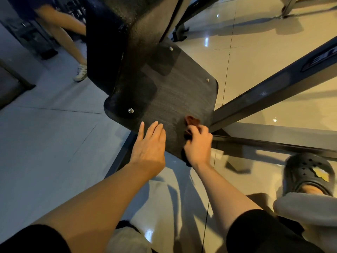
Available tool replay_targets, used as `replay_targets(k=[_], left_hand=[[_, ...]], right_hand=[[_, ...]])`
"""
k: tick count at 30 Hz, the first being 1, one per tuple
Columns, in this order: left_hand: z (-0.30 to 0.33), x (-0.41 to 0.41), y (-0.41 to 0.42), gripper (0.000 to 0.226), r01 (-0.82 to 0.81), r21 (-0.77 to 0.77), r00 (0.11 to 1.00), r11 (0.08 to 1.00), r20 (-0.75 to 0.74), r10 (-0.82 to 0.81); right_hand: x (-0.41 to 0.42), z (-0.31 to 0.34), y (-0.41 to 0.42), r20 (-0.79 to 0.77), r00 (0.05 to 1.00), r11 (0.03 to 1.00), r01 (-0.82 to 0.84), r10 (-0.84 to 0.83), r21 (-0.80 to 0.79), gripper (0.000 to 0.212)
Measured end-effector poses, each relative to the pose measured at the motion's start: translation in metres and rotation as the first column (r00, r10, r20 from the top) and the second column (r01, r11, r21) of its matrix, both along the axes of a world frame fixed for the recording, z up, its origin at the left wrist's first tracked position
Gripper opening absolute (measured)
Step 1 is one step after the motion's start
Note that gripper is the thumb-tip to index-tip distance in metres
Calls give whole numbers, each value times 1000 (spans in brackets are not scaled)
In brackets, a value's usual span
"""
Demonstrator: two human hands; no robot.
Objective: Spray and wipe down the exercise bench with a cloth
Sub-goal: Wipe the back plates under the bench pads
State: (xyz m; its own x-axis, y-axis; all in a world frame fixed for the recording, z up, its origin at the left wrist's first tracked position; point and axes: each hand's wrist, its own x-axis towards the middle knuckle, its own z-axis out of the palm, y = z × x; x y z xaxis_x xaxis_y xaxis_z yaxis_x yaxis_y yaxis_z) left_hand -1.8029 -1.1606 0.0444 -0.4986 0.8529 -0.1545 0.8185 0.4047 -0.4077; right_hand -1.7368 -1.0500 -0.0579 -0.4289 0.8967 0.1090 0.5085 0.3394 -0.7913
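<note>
A dark textured panel of the exercise bench slopes toward me, fixed with silver bolts at its corners. My left hand lies flat on the panel's near edge with straight fingers. My right hand grips a small reddish-brown cloth bunched against the panel's near right corner. Only a bit of the cloth shows beyond my fingers. No spray bottle is in view.
A black steel frame bar runs up to the right from the panel, with another bar low along the glossy tiled floor. My foot in a grey clog stands at right. Another person's legs stand at the upper left.
</note>
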Motion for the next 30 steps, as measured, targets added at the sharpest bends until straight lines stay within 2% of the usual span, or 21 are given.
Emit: replay_targets(k=[2,4,5,7,9,10,13,15,17,18,19,21,23,25,27,30], left_hand=[[3,-3,-1,73,-9,9,1000,1000,-3,9],[6,-5,-3,74,-24,8,1000,1000,-15,25],[8,-7,-5,74,-31,15,999,999,-21,31],[10,-9,-9,72,-40,66,999,997,-22,41],[11,-11,-15,72,-63,146,998,987,-18,66],[12,-13,-18,73,-79,173,996,982,-16,82],[13,-18,-26,73,-88,165,996,982,-19,92],[14,-19,-26,74,-84,148,996,985,-15,87],[15,-17,-24,75,-82,130,996,988,-15,85],[14,-16,-23,75,-77,126,997,989,-21,80],[14,-15,-24,75,-68,129,997,989,-30,73],[12,-15,-26,74,-57,151,997,987,-41,64],[12,-16,-28,73,-53,170,997,984,-42,61],[13,-18,-29,74,-52,171,997,984,-46,60],[14,-19,-31,75,-55,168,997,984,-39,62],[14,-20,-33,76,-49,178,998,983,-32,56]], right_hand=[[17,-10,11,39,980,956,201,-197,-215,37],[14,0,13,19,960,925,274,-279,-264,33],[4,12,9,-49,969,952,227,-241,-207,33],[-24,38,-11,-213,977,1000,10,-13,-13,30],[-46,54,-35,-271,937,971,-183,219,153,23],[-52,55,-40,-270,923,953,-225,276,204,22],[-41,33,-29,-212,958,957,-136,193,257,19],[-17,11,-13,-124,992,997,3,7,82,20],[2,0,2,-29,977,965,205,-212,-162,19],[6,0,5,-6,960,938,274,-281,-211,19],[5,6,5,-9,955,939,289,-296,-189,21],[-8,28,-7,-120,979,986,161,-166,-47,34],[-25,47,-26,-196,976,988,-71,98,140,46],[-35,52,-40,-94,963,935,-217,251,280,46],[-32,38,-35,3,976,943,-213,219,255,47],[-7,12,-15,117,993,1000,3,-2,-9,43]])
